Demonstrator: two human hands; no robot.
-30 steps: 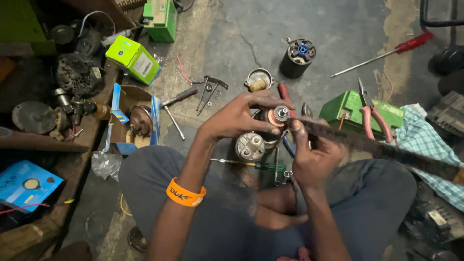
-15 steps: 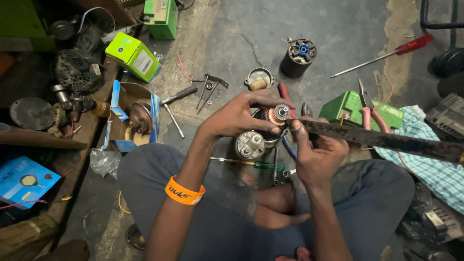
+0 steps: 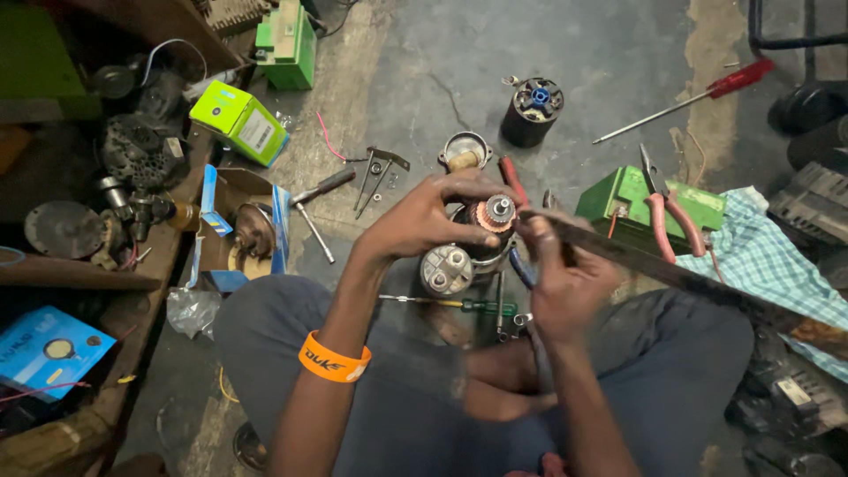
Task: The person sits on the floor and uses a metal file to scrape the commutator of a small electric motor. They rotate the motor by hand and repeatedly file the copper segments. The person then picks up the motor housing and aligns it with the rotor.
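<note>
- While I sit cross-legged on the concrete floor (image 3: 565,71), my left hand (image 3: 424,221) keeps its grip closed over the top of the small motor armature (image 3: 493,216), fingers curled over it from the left, just as half a second ago.
- That armature, with its copper-coloured ring and grey shaft end, stands upright above my lap, right over the round silver motor housing (image 3: 446,269) that sits just below my left hand.
- My right hand (image 3: 565,283) is clamped on the long flat dark blade (image 3: 671,274), pinching it near its left end; the blade's tip touches the armature on its right side.
- Compared with the earlier picture, the blade runs at much the same slant towards the lower right, and my right hand looks blurred, so it has shifted a little along the blade.
- My orange wristband (image 3: 334,360) sits on the left forearm as before.
- On the floor past my hands, nothing has moved: the red-handled pliers (image 3: 667,208) lie on the green box (image 3: 627,199), the red-handled screwdriver (image 3: 689,102) lies well apart at upper right, and the black cylindrical part (image 3: 533,110) stands near the small round metal cup (image 3: 465,152).
- A green-handled screwdriver (image 3: 459,305) lies across my lap, just under the housing.
- The checked cloth (image 3: 760,256) lies to my right, beside the green box.
</note>
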